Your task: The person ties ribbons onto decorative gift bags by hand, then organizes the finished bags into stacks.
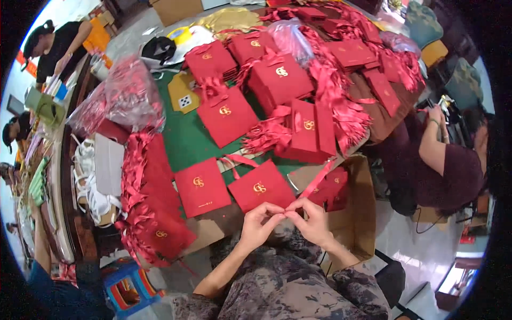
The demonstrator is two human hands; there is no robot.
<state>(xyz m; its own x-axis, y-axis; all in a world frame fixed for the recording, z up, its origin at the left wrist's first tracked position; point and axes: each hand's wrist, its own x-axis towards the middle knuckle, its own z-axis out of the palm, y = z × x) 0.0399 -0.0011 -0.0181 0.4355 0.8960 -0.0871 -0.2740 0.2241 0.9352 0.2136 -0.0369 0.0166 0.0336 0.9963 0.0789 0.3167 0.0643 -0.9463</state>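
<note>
My left hand and my right hand meet fingertip to fingertip at the table's near edge, both pinched closed. A red ribbon slants up and right from behind my right fingers. Its end at the fingertips is too small to make out. Just beyond my left hand lies a red paper gift bag with a gold emblem and a ribbon at its top. Left of it, another red gift bag lies flat.
An open cardboard box with red bags stands right of my hands. Stacked red bags and ribbon bundles cover much of the table. More bags line its left side. A seated person is at the right; others are at the left.
</note>
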